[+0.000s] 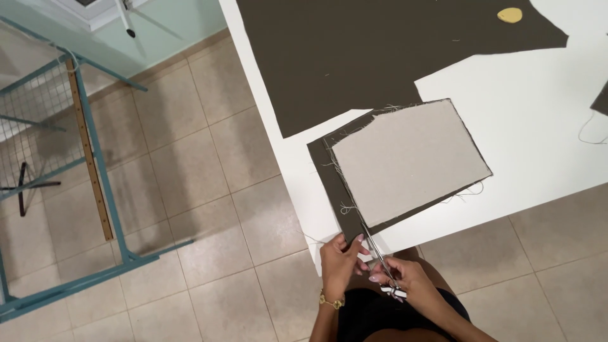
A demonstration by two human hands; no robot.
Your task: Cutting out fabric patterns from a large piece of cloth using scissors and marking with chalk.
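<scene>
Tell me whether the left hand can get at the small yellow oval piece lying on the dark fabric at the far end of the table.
Probably not from here: the left hand grips the fabric at the near table edge, and the small yellow oval piece lies across the white table, far off.

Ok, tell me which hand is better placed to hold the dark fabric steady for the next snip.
Left. The left hand already rests at the dark fabric by the table edge, while the right hand holds the scissors, blades along the beige piece.
</scene>
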